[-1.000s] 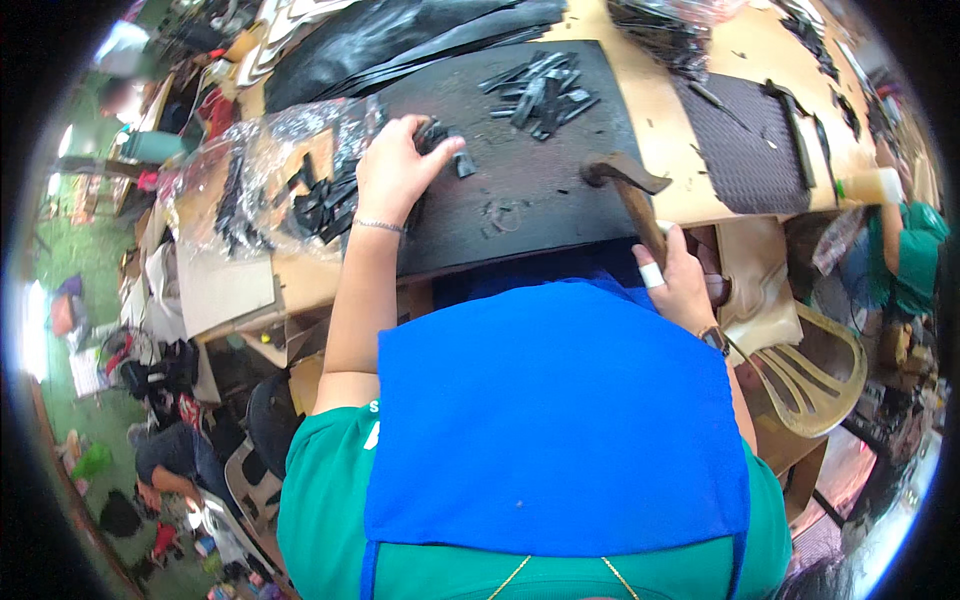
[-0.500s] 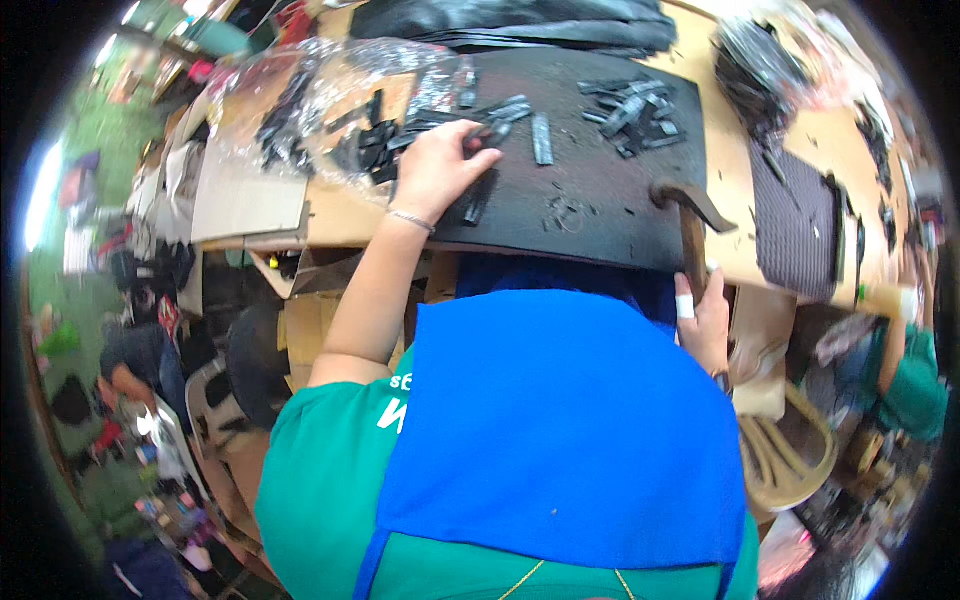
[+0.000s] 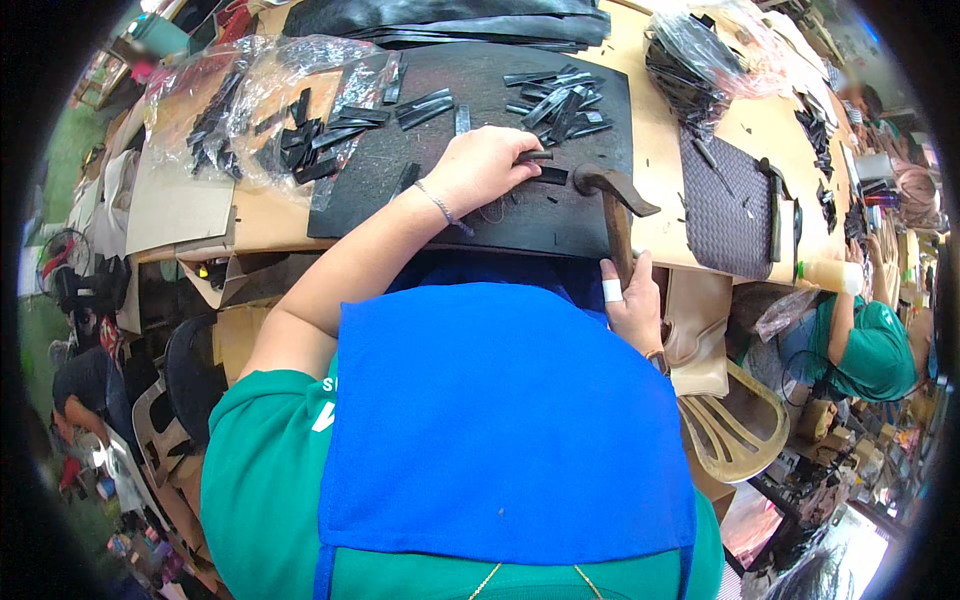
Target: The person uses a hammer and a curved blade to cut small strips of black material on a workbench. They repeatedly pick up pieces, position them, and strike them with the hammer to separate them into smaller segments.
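My left hand is over the black mat, thumb and fingers pinched on a short black strip. Just past the thumb another dark strip piece shows close to the mat; I cannot tell if it is held too. My right hand, tape on one finger, is closed round the wooden handle of a hammer at the mat's front right. Its metal head lies over the mat, right of my left hand. Behind is a pile of black strips; a pair of strips lies further left.
Clear plastic sheeting with more black strips covers the table's left. A beige board lies nearer. Long black sheets line the back. On the right are a textured grey pad and a bagged black bundle.
My left hand has moved right across the mat, from the left strips to beside the hammer head, and holds a strip. The whole view has shifted; my right hand stays on the hammer.
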A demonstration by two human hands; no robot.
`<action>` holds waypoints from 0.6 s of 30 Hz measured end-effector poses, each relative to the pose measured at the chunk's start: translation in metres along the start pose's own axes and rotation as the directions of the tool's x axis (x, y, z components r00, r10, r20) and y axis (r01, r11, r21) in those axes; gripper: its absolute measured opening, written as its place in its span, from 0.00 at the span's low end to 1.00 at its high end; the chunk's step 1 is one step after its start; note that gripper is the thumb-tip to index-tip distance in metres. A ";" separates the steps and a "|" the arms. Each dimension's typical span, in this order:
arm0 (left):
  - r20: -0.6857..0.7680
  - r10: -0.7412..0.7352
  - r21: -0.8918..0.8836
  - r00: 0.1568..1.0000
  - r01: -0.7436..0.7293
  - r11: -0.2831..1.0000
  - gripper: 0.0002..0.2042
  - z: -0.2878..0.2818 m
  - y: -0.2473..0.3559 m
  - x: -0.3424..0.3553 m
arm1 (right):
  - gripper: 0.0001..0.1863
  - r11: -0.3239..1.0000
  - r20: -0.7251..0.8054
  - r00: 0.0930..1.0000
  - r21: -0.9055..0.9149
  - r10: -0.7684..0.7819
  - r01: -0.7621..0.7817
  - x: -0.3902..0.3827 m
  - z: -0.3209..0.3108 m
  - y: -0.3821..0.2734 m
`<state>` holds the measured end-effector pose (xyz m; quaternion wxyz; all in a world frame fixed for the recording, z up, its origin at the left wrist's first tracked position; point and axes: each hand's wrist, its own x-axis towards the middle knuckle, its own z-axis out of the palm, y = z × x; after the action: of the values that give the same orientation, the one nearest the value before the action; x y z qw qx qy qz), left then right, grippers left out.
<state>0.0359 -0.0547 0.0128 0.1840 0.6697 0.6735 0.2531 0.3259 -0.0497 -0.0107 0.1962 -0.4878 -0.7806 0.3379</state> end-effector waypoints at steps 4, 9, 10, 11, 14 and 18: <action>-0.129 0.048 -0.144 0.991 -0.066 0.987 0.14 0.003 -0.012 0.006 | 0.21 1.000 0.014 1.000 -0.029 0.010 -0.010 0.001 -0.003 -0.004; -0.060 -0.099 -0.634 0.993 0.038 0.772 0.14 -0.002 -0.027 0.005 | 0.21 0.999 -0.003 0.999 0.002 -0.033 0.033 0.001 0.000 0.004; -0.134 -0.055 -0.629 0.989 -0.042 0.776 0.13 0.000 -0.028 0.005 | 0.21 0.999 -0.005 0.999 0.001 -0.043 0.043 0.001 0.001 0.006; -0.161 -0.064 -0.632 0.985 -0.053 0.773 0.12 0.001 -0.025 0.003 | 0.21 0.999 -0.008 0.999 -0.004 -0.049 0.049 0.001 0.001 0.006; -0.221 -0.084 -0.631 0.972 -0.077 0.772 0.11 0.001 -0.014 -0.002 | 0.21 0.998 -0.015 0.998 -0.011 -0.056 0.056 0.001 0.000 0.004; -0.229 -0.103 -0.616 0.968 -0.062 0.786 0.11 0.004 -0.007 -0.001 | 0.21 0.999 -0.019 0.998 -0.005 -0.053 0.053 0.000 -0.002 -0.001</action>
<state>0.0328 -0.0548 0.0052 0.3094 0.5277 0.5784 0.5397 0.3262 -0.0490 -0.0083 0.2115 -0.4706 -0.7921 0.3261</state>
